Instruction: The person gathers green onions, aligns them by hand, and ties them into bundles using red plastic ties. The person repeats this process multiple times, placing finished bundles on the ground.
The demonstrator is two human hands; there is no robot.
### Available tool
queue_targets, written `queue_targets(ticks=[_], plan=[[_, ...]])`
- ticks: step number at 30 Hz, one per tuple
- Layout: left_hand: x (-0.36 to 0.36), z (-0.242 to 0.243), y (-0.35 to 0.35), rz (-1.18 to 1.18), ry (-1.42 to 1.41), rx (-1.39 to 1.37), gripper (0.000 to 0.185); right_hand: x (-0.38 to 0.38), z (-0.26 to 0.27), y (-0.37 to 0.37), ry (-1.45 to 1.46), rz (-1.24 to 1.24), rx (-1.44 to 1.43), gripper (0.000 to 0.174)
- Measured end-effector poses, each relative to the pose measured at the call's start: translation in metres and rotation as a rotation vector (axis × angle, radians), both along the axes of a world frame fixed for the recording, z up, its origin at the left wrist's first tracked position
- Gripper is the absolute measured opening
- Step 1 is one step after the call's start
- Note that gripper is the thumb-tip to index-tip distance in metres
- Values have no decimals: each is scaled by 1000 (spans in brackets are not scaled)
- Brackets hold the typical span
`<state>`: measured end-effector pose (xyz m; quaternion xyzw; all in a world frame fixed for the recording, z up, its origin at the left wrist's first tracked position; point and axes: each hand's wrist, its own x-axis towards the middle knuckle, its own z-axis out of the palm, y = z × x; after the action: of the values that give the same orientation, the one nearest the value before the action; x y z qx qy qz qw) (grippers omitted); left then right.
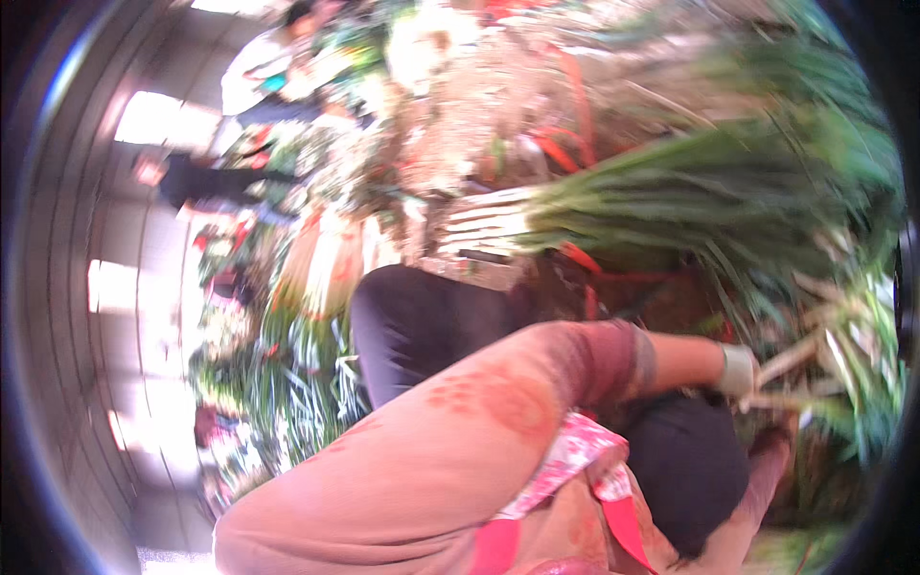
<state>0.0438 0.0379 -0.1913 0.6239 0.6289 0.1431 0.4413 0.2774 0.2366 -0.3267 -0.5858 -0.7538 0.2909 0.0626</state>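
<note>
My left hand, with a pale glove or cuff at the wrist, reaches to the right side of the view. It closes around the ends of pale plant stalks; its fingers are blurred. My right hand is just below, close to the same stalks, partly hidden and too blurred to show its grip. Above my arm lies a large bunch of green onions or leeks, white ends to the left and green leaves to the right. A red strap shows beneath it. More loose greens lie beyond my hands.
My dark-trousered knees are bent on both sides of my left forearm. Tied bundles of long greens stand at the left. Two people are farther off at the upper left. Loose soil and red straps lie above.
</note>
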Motion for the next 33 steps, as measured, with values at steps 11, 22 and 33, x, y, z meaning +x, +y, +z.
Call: queue_targets(ticks=[11,22,33], plan=[[6,-57,62,-337,-124,-78,24,12,30,-40,80,-55,-45,40],[0,35,36,-355,88,21,31,1,76,-73,167,-16,-53,47],[8,39,47,-333,34,-31,28,28,86,-76,217,-95,-32,55]])
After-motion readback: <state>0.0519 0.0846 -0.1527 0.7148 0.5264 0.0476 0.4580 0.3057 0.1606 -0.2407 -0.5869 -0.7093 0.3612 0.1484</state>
